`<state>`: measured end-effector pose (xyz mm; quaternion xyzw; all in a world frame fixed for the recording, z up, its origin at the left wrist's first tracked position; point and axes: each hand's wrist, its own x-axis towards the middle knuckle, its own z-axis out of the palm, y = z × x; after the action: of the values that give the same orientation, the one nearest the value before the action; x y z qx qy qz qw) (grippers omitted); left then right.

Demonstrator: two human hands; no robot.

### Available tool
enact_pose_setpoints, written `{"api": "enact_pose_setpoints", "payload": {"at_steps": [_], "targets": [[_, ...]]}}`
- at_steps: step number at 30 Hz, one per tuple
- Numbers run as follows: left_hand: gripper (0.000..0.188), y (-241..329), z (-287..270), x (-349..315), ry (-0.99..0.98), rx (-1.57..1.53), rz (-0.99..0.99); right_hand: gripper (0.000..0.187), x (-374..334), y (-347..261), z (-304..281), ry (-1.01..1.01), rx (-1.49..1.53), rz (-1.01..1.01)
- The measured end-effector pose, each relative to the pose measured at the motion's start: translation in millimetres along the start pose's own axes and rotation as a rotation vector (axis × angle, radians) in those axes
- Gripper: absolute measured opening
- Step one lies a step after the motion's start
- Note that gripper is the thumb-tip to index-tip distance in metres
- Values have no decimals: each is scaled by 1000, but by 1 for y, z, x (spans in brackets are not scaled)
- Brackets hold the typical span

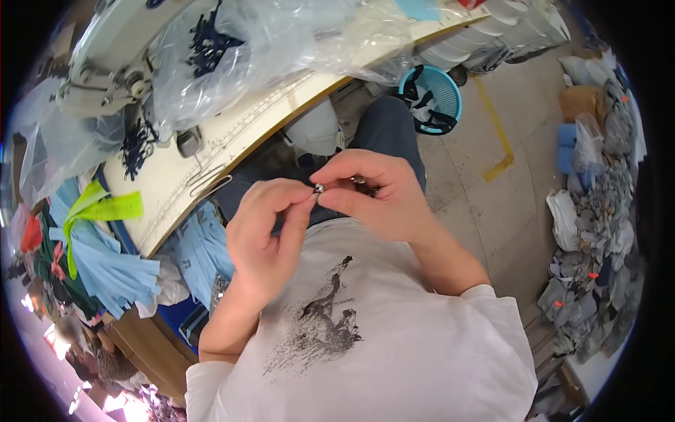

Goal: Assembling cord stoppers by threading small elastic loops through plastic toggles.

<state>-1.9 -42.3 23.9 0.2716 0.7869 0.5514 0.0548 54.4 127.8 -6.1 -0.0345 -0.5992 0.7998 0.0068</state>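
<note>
Above my lap, my two hands meet fingertip to fingertip. A small shiny metal piece (319, 188) sits between them; its exact kind is too small to make out. My left hand (261, 228) pinches it from the left with thumb and forefinger. From the right, the thumb and forefinger of my right hand (394, 200) close on the same piece. Under the curled fingers of that right hand, a second dark, shiny metal thing (364, 186) shows in part, mostly hidden.
A sewing machine (116, 53) stands on the white table (239, 133) at the upper left, beside clear plastic bags (281, 42). Blue cloth strips (105, 260) hang at the left. A turquoise basket (450, 95) stands on the floor; grey cloth pieces (590, 246) are heaped at the right.
</note>
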Motion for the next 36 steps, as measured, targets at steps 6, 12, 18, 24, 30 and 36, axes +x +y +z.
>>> {"api": "enact_pose_setpoints", "payload": {"at_steps": [6,12,18,24,30,36], "targets": [[13,0,-8,0,-55,89,64,21,7,1,4,-25,-54,-66],[12,-4,-12,-6,-51,-51,-82,17,11,4,11,-32,-67,-119],[21,-5,-12,-4,-66,-58,-51,12,9,10,8,10,223,97],[29,-17,-19,-4,-3,231,163,7,15,-2,14,-47,287,268],[27,-23,-24,-3,13,251,249,9,16,6,21,-33,256,281],[25,-27,-25,-13,79,-368,-37,13,14,4,27,34,259,222]]}}
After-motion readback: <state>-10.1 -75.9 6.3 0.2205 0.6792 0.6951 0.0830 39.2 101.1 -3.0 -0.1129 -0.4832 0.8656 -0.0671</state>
